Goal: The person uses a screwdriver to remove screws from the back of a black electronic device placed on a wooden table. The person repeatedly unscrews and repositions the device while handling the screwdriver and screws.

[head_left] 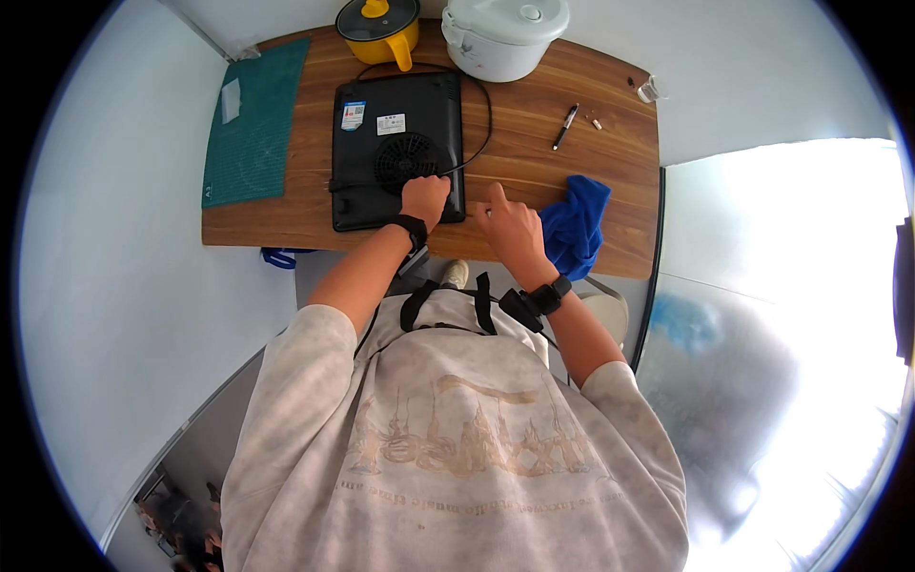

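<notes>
A black induction cooker point(374, 143) lies upside down on the table, its round fan vent and stickers facing up. Its black power cord point(491, 119) loops round the right side and runs back over the base to my left hand; a plug point(334, 185) shows at the left edge. My left hand point(426, 200) is closed over the cooker's near right part, where the cord meets its fingers. Just right of the cooker, my right hand point(513, 232) hovers near the table edge, index finger raised and the others curled; a small thing at its fingertips is too tiny to name.
A yellow pot point(383, 50) with a glass lid and a white lidded cooker point(500, 57) stand at the back. A green cutting mat point(250, 143) lies left. To the right are a pen point(565, 127), a blue cloth point(577, 224) and a small glass point(649, 91).
</notes>
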`<action>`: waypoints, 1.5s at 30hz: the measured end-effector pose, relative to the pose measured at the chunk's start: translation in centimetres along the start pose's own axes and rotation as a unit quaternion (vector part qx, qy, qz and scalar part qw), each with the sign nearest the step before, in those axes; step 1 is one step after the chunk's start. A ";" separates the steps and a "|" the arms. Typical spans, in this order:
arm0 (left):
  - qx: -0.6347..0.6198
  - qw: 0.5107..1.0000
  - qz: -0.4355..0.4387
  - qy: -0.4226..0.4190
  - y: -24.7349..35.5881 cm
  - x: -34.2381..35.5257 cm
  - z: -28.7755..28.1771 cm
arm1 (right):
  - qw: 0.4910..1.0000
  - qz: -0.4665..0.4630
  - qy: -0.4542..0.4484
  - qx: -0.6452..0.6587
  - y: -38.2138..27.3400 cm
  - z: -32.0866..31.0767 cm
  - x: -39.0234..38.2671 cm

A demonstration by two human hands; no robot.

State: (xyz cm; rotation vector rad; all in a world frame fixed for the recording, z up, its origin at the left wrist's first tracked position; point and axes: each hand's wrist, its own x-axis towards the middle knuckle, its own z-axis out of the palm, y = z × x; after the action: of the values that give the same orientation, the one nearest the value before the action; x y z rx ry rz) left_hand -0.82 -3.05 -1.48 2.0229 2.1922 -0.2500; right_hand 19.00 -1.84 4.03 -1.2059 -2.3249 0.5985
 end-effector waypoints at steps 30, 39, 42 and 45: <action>0.040 0.987 0.154 -0.026 -1.5 1.6 0.3 | 0.990 0.031 -0.114 0.080 -1.0 -1.6 -3.4; 0.057 0.973 0.221 -0.038 -2.0 3.2 -0.5 | 0.999 -0.002 -0.033 0.032 -2.1 -1.3 -3.6; 0.060 0.973 0.213 -0.064 -2.0 3.4 -0.9 | 0.999 -0.021 -0.024 0.024 -2.1 -0.8 -3.7; 0.064 0.973 0.213 -0.056 -1.9 3.2 -1.2 | 0.997 0.006 -0.033 0.065 -2.8 -1.4 -3.4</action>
State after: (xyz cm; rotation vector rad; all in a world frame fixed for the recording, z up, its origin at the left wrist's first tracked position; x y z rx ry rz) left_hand -2.93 0.14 -0.95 2.4175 1.6615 -0.4462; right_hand 19.80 -5.90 6.11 -1.1557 -2.2945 0.7928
